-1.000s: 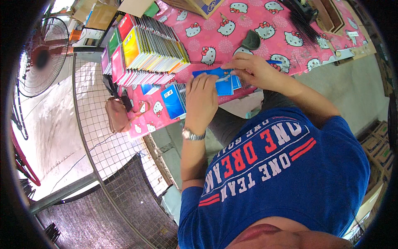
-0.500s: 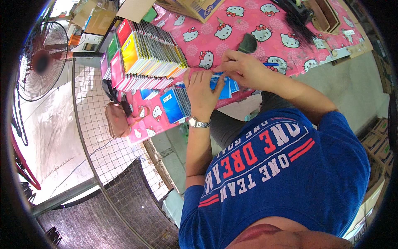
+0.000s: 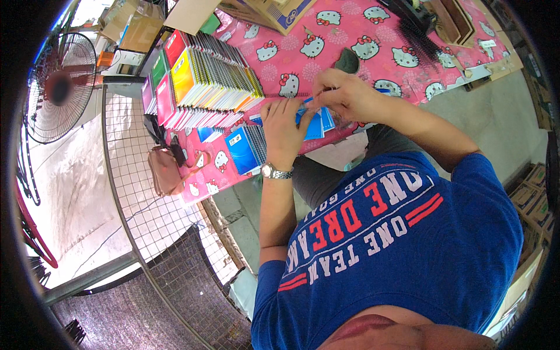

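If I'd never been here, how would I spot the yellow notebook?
Find the pink table, then the notebook pile at its left, past the left hand. On the pile's left end is the yellow notebook. Its cover alone is yellow, between a red one and a pink one.

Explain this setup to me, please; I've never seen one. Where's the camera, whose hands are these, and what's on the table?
There's no machine: a person works bare-handed, filmed by a head-worn fisheye camera looking down. The left hand lies over blue notebooks; the right hand is bunched near their upper edge. Anything pinched there is too small to make out. On the pink tablecloth stand stacks of coloured spiral notebooks, left of both hands, with a cardboard box beyond.
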Motion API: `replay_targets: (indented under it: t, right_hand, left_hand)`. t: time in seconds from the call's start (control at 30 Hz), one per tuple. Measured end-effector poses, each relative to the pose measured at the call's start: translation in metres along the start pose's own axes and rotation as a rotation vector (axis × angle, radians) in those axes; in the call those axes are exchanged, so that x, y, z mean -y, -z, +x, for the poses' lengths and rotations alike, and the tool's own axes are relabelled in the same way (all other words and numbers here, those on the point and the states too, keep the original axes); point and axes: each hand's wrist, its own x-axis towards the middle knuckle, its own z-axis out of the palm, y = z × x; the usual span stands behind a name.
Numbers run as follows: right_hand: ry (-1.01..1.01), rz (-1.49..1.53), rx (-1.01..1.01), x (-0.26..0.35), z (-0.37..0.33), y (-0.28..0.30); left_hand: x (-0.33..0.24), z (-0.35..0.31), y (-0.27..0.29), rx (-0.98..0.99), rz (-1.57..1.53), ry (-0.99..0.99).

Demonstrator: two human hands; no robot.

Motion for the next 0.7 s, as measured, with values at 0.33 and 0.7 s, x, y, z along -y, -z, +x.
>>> replay_targets:
  t: [0.33, 0.7]
  right_hand:
    - [0.196, -0.094, -0.125, -0.002, -0.020, -0.016]
    - [-0.214, -0.019, 0.106, 0.043, -0.008, 0.011]
  left_hand:
    - [0.005, -0.004, 0.006, 0.080, -0.039, -0.052]
    - [-0.005, -0.014, 0.017, 0.095, -0.065, -0.061]
